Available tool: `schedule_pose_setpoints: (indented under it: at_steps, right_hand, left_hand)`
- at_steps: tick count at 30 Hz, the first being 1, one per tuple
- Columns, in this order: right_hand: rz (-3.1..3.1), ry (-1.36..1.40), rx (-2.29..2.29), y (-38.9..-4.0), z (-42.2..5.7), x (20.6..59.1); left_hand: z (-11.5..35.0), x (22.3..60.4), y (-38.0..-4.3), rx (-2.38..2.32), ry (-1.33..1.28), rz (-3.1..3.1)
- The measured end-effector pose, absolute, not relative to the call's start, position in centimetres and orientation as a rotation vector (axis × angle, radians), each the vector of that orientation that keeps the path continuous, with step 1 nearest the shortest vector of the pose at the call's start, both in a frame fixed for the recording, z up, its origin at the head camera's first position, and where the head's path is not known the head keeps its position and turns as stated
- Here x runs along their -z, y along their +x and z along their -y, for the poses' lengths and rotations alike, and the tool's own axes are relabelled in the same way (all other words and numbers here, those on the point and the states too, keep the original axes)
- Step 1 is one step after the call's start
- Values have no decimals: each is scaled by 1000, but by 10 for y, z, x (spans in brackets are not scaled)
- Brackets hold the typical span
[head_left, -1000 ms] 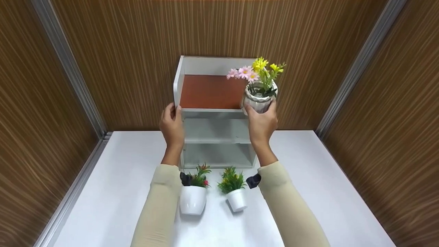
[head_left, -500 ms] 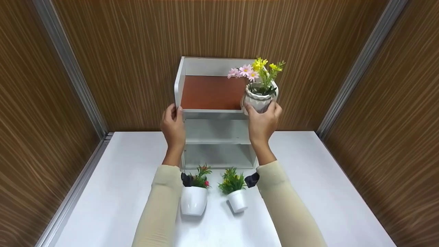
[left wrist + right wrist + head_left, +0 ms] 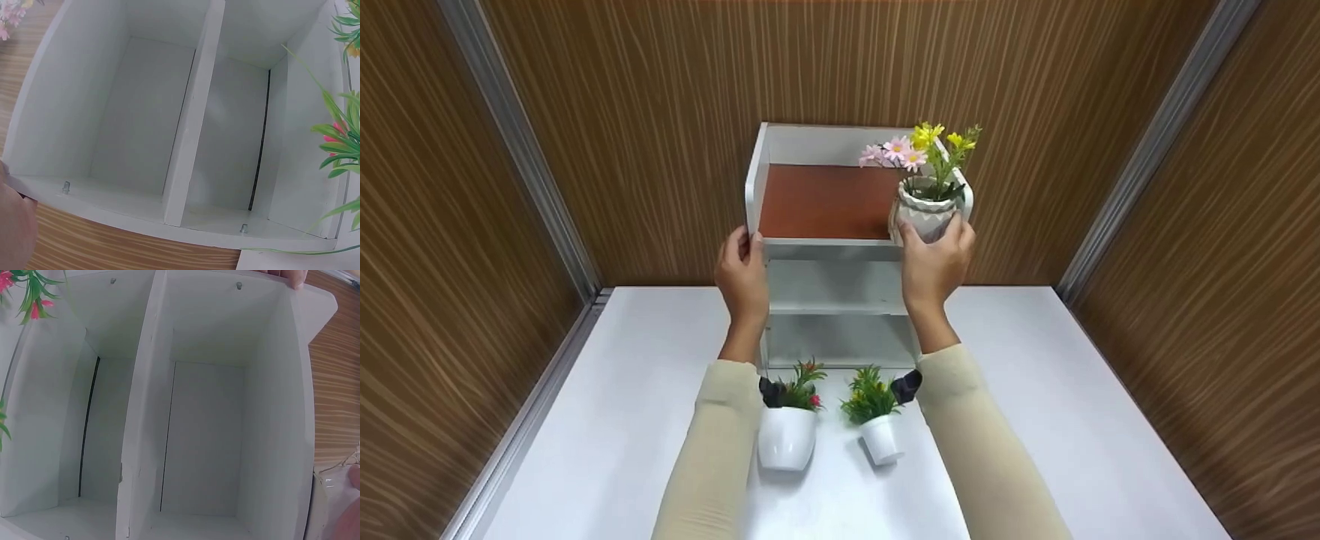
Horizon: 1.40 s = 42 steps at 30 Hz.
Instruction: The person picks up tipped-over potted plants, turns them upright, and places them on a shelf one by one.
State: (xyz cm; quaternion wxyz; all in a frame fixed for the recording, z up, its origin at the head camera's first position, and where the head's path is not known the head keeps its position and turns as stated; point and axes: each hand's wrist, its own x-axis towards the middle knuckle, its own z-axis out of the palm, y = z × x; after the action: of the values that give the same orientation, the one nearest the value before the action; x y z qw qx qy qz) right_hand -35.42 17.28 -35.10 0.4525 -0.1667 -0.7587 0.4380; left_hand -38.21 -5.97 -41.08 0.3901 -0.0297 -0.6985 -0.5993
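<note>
A small white shelf unit (image 3: 836, 310) with a red-brown top board (image 3: 829, 202) stands against the back wall. My left hand (image 3: 744, 277) holds the unit's left side panel (image 3: 754, 180) near its front edge, thumb in front. My right hand (image 3: 934, 270) grips a whitish flower vase (image 3: 928, 217) with pink and yellow flowers (image 3: 919, 154), at the right end of the top board. Whether the vase's base rests on the board is hidden by the hand. In the right wrist view, part of the vase (image 3: 320, 506) shows at the lower right corner.
On the white table (image 3: 660, 375) before the unit stand a larger white pot (image 3: 787, 441) with a green and red plant and a smaller, slightly tilted white pot (image 3: 881, 440). Wood-patterned walls (image 3: 660, 90) enclose the back and both sides.
The vase has shifted slightly back and now looks more upright, and more of the unit's right side panel shows beside it. My left hand keeps its hold on the left panel.
</note>
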Motion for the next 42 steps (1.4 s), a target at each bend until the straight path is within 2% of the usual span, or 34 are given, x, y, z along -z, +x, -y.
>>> schedule_pose_setpoints:
  at_steps: [17, 26, 42]
  right_hand:
    - [1930, -478, -1022, -363, -177, 352]
    - [1915, -411, -963, -363, -178, 357]
    - [1887, -243, -1065, -337, -199, 359]
  left_hand:
    - [57, 413, -384, 1499, -95, 1776]
    - [59, 414, -384, 1507, -85, 1774]
    - [58, 415, -385, 1480, -90, 1769]
